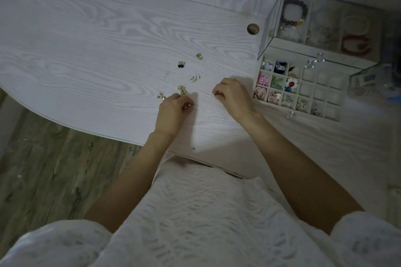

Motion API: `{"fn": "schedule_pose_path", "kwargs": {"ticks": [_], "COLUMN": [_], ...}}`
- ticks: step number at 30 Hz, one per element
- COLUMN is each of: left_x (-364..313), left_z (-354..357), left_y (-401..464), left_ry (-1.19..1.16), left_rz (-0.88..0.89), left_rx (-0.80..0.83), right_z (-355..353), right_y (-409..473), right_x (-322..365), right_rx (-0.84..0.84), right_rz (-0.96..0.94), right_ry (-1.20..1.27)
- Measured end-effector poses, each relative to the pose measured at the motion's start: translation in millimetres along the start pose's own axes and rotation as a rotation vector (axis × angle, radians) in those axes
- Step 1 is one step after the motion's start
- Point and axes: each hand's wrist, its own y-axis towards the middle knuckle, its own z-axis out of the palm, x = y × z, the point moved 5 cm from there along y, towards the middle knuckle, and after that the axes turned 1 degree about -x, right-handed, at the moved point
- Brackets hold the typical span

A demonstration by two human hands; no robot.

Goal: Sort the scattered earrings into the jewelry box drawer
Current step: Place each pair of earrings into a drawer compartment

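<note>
**Both hands pinching small pieces beside the loose earrings**

White wood-grain desk [91, 45] fills the view, lit dimly, with a plank floor [43, 169] below its curved edge.

Left hand [171, 112] rests on the desk with fingers curled, pinching a small gold piece at the fingertips [188, 106]. Right hand [234, 97] sits near it, well short of the drawer, its fingers also curled around a small gold piece [218, 93]; what exactly each piece is, I cannot tell.

Loose earrings lie just beyond the left hand: a gold pair [161, 96] touching its knuckles, a gold square one [181, 89], a silver hoop [195, 77], a black-and-gold pair [181, 64] and a gold stud [199, 56] farthest away.

Drawer [321, 95] stands pulled out just right of the right hand, a grid of compartments; those on the left hold flower-shaped and pink pieces, most on the right look bare. Behind it the clear box [273, 28] holds bracelets. A round cable hole [253, 28] sits left of the box.
</note>
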Motion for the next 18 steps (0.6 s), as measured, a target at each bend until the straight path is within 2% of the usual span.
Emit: {"fn": "schedule_pose_path", "kwargs": {"ticks": [5,10,13,18], "left_x": [2,2,1,1], "left_z": [1,1,2,2], "left_y": [0,-3,-4,-3], "left_ry": [-0.002,-0.008,-0.010,-0.002], "left_rz": [0.030,0.082,0.087,0.085], "left_rx": [0.001,-0.039,-0.048,-0.045], "right_z": [6,3,0,5], "right_y": [-2,-13,-21,-23], "right_x": [1,-2,-3,-2], "right_rx": [0.027,0.076,0.017,0.019], "right_rz": [-0.013,-0.013,-0.024,0.020], "right_ry": [-0.099,-0.002,0.026,0.001]}}
